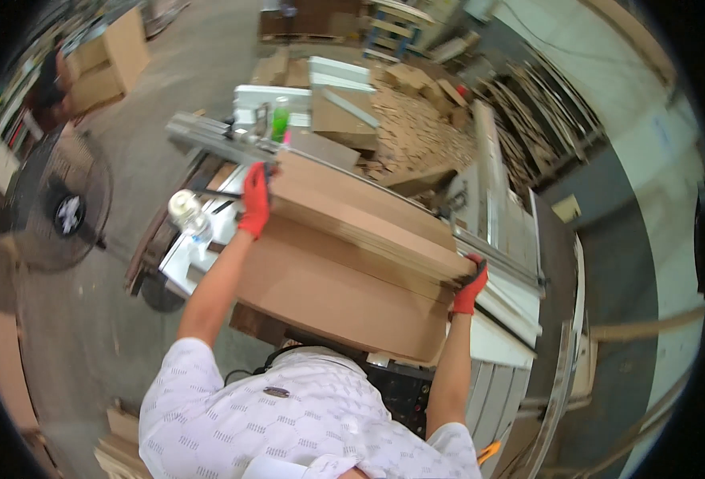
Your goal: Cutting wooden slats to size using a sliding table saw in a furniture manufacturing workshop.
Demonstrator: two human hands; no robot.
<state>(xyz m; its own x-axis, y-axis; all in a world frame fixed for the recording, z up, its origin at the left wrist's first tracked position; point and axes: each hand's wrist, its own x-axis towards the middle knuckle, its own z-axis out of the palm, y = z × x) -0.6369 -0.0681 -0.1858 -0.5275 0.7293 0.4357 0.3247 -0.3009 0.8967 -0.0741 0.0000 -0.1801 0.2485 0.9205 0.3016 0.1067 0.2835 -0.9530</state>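
Both my hands wear red gloves with dark palms. My left hand [255, 201] is closed on the left end of a long stack of brown boards [368, 209], and my right hand [471, 287] grips its right end. The stack lies across in front of me, its layered edges facing my body. Nearer to me is a wide, flat brown panel [336, 291] with a curved near edge as seen here. Whether the stack touches this panel is hard to tell. Beneath are the white and grey metal surfaces of a machine table [500, 339].
A clear bottle with a pale cap [185, 206] stands left of my left hand; a green bottle [280, 120] is beyond it. A metal rail [496, 267] runs behind the boards. Wood scraps [416, 128] cover the floor beyond. A fan [69, 211] and a person [47, 92] are at left.
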